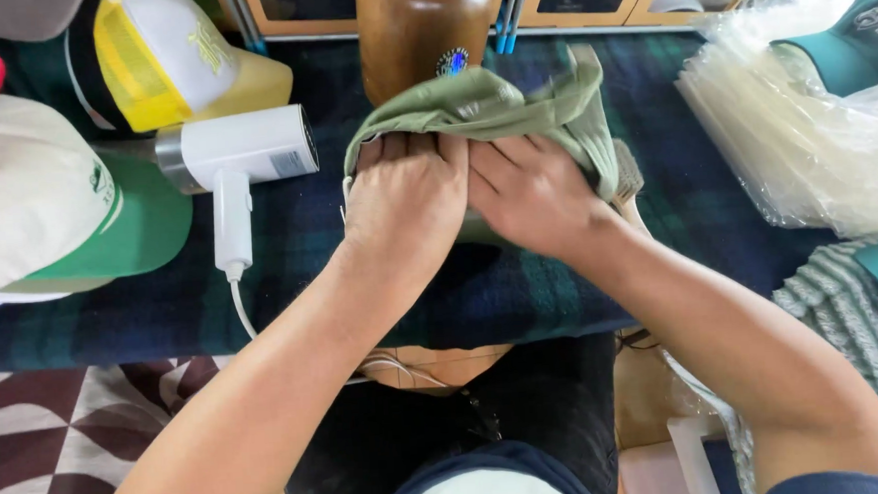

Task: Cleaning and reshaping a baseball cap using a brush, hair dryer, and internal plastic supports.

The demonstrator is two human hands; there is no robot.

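Observation:
An olive green cap point(497, 109) lies against a brown wooden head form point(418, 28) at the middle of a dark plaid table cover point(298, 234). My left hand point(401, 199) presses on the cap's lower left edge, fingers tucked under the fabric. Beside it, touching, my right hand point(531, 194) grips the cap's right part, where the cloth folds over my fingers. A brush point(628, 177) peeks out from under the cap at the right.
A white handheld steamer point(239, 157) with a cord lies left of the cap. Further left lie a yellow and white mesh cap point(174, 55) and a cream cap with a green brim point(52, 217). Clear plastic bags point(804, 148) and teal caps point(854, 40) sit at the right.

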